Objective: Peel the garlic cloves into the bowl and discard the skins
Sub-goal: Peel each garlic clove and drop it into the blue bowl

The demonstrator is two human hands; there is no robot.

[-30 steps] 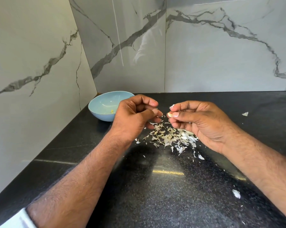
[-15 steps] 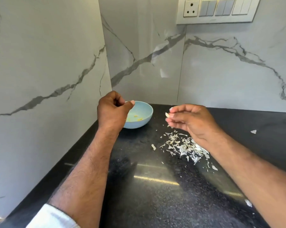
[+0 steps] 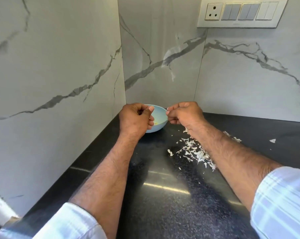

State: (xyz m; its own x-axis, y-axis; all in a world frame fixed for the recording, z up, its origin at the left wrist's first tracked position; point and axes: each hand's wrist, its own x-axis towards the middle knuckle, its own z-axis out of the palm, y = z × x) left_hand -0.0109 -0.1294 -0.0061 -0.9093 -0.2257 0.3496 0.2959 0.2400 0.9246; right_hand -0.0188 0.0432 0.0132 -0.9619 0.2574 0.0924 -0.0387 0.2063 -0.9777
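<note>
Lowest in the frame I see both white sleeves and forearms reaching up toward the centre, over the dark speckled counter (image 3: 171, 204), and the view itself has tipped up since a second ago, so the switch panel (image 3: 240, 12) now shows at the upper right. Right of centre, the heap of garlic skins (image 3: 194, 151) lies where it lay before, partly under my right forearm, with one stray flake (image 3: 272, 140) off toward the right edge. Above that, my right hand (image 3: 185, 114) has left its place over the heap and risen to the bowl's right side; its fingers are curled in, and thumb and forefinger pinch a small white scrap (image 3: 167, 109), which I take for skin, though I cannot tell whether a clove sits inside the fist. My left hand (image 3: 134, 118), which half a second ago went out to the bowl alone, hangs in front of the bowl's left half, fingers curled and thumb pressed to the forefinger; whether it holds anything I cannot tell. Just behind both hands, the pale blue bowl (image 3: 160, 116) stands in the counter's corner with a few yellowish bits inside. I judge a peeled clove has just gone in, leaving the skins to discard.
</note>
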